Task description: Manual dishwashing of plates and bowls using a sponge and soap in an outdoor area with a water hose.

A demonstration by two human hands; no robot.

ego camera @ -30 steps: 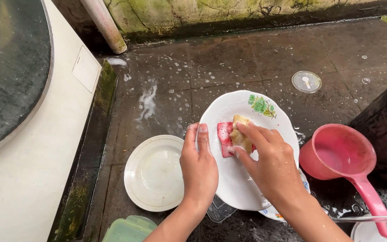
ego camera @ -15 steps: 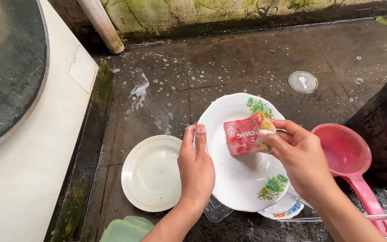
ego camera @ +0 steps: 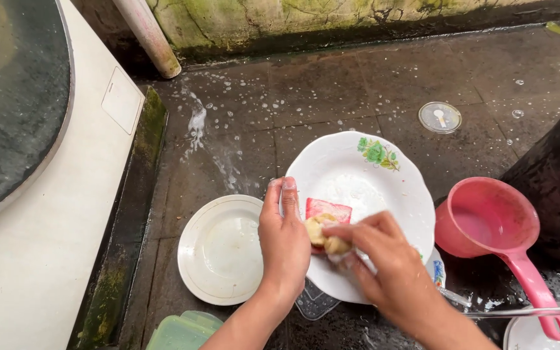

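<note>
White plate gripped at 9 o'clock rim by left hand; soapy sponge clenched in right hand. Plate lathered, unrinsed; small plate untouched at 9 o'clock.

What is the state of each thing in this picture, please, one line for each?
Large white floral plate: tilted, soapy, held at its left rim by the left hand.
Red-and-yellow sponge: pressed on the plate by the right hand.
Small white plate: flat on the ground, wet.
Pink plastic scoop: upright, apparently holding water.
Dark tiled floor: wet, foam-spotted.
</note>
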